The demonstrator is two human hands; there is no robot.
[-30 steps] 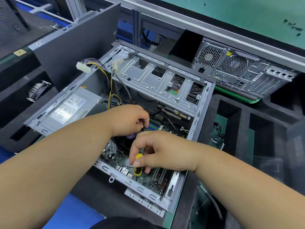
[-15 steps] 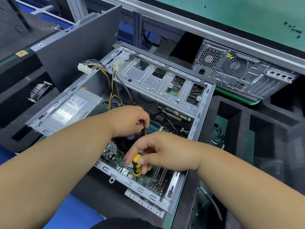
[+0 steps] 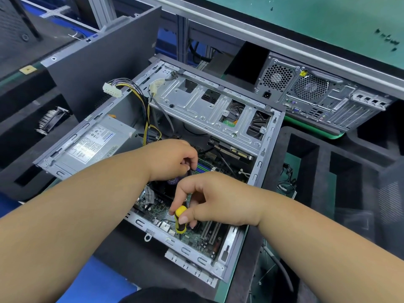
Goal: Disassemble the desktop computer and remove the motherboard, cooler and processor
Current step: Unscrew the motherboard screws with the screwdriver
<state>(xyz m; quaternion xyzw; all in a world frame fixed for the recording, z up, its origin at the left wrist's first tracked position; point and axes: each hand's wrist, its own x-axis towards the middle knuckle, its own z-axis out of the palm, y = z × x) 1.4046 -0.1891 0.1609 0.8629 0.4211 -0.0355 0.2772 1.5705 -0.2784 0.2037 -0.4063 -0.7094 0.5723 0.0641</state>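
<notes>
Since a second ago the right hand (image 3: 220, 200) has re-gripped, fingers pinching the yellow screwdriver (image 3: 180, 219) upright over the green motherboard (image 3: 196, 237). Left hand (image 3: 172, 159), curled, pinches something dark by the cooler (image 3: 172, 182). Both sit inside the open grey case (image 3: 264, 167), lying flat.

My right hand (image 3: 220, 200) pinches a yellow screwdriver (image 3: 180, 219) over the motherboard (image 3: 196, 237) in the open case (image 3: 271, 136), my left hand (image 3: 172, 159) curled just beyond.
</notes>
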